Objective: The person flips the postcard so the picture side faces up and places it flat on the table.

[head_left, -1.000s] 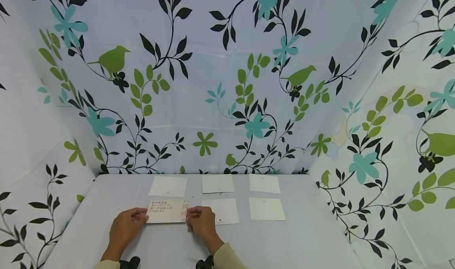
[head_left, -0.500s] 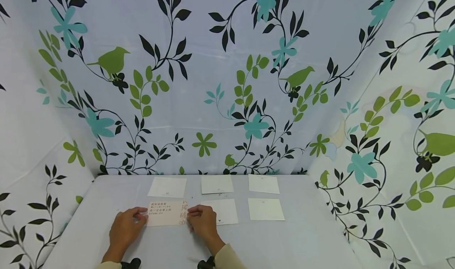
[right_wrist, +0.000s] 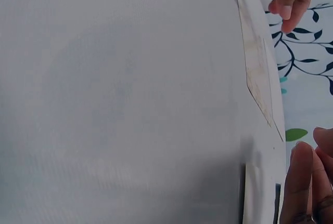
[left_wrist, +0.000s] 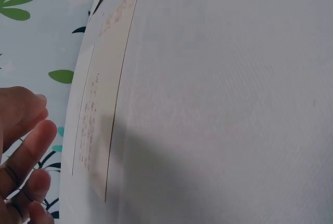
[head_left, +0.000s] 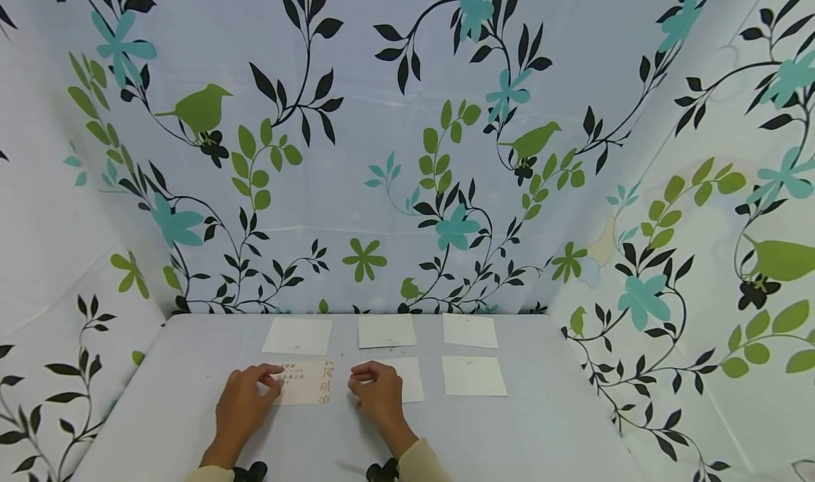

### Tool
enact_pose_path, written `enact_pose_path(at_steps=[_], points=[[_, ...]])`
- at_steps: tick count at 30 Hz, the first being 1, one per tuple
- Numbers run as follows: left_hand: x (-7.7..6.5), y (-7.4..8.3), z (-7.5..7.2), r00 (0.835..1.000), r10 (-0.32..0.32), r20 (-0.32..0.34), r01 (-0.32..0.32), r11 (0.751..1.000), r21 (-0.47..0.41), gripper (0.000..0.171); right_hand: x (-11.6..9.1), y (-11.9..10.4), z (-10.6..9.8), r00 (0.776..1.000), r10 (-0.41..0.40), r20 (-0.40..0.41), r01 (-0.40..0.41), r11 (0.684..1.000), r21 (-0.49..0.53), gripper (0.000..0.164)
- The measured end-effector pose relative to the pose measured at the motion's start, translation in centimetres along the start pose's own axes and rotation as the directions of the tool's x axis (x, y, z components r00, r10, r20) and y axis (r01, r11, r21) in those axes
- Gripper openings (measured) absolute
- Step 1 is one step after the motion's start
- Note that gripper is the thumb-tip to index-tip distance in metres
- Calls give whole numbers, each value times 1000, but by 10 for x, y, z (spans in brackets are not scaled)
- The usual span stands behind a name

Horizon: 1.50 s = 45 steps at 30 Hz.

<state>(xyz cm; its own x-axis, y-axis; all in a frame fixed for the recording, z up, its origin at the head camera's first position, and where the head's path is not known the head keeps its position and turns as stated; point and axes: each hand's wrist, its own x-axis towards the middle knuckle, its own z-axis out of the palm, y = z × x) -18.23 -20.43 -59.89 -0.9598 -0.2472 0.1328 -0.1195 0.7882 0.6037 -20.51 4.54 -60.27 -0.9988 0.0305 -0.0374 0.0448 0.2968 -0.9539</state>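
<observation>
Holding nothing, fingers loosely bent, the left hand point(head_left: 245, 400) hovered over the Chinese-lettered pink card point(head_left: 307, 383), the right hand point(head_left: 380, 396) just right of it.

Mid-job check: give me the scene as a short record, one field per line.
Surface: pale table
Front row: printed card, front middle card partly hidden, front right card
Back row: back left card, back middle card, back right card
Left grip: empty, over printed card's left end
Right grip: empty, partly covering front middle card
Backdrop: patterned curtain
</observation>
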Motion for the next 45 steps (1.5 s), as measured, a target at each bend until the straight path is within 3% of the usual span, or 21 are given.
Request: enact_pose_path(at_steps=[13,35,45], points=[[-2,26,14,999,45,13,-44,997,-56,26,1,1,-22,999,-25,-42,23,999,-50,16],[-4,49,46,993,118,-8,-118,984,-131,20,5,16,-59,990,-66,-122,49,990,-132,18],[-8,62,59,992,113,48,-103,980,-168,22,7,26,-74,984,-63,-169,36,986,-163,21]])
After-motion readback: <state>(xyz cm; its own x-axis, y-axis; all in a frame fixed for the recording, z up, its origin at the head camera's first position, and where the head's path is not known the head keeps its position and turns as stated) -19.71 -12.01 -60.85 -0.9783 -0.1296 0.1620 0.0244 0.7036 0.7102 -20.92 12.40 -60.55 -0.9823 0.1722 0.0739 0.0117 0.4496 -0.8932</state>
